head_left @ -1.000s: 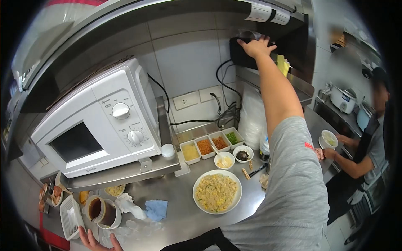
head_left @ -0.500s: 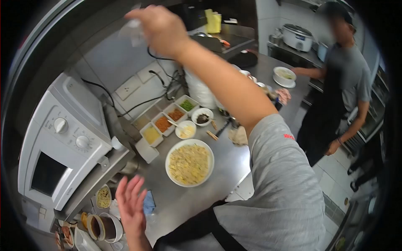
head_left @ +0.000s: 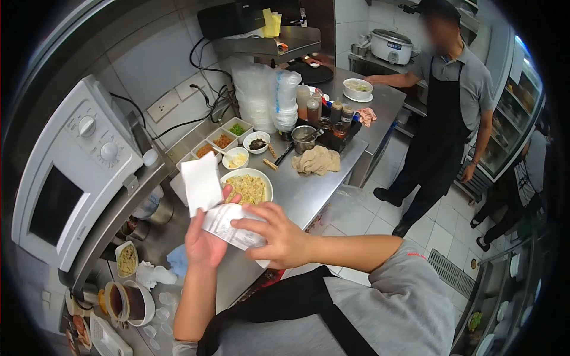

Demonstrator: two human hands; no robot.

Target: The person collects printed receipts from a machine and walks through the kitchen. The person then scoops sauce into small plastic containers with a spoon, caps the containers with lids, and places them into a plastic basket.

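Observation:
Both hands hold white paper slips point(head_left: 200, 183) with printing on the lower one, in front of my chest. My left hand point(head_left: 206, 237) is closed round their left part, fingertips showing behind the paper. My right hand point(head_left: 278, 234) grips the right end of the printed slip, fingers lying across its face. Just beyond the paper, a white bowl of yellow fried rice point(head_left: 246, 188) is partly covered by it. Behind the bowl are trays of orange and green toppings point(head_left: 237, 129), a small bowl with a spoon point(head_left: 236, 158) and a bowl of dark food point(head_left: 257, 142).
A white microwave point(head_left: 77, 172) is at the left, above a jar of brown sauce point(head_left: 119, 302). Stacked plastic containers point(head_left: 255, 98), sauce bottles point(head_left: 313, 110) and a beige cloth point(head_left: 316, 161) stand beyond the rice. A co-worker point(head_left: 446, 113) stands right, one hand near a soup bowl point(head_left: 358, 89).
My right hand has come down from the dark box on the shelf to my chest. My left hand has risen to meet it, and both now hold the paper. The view has turned right.

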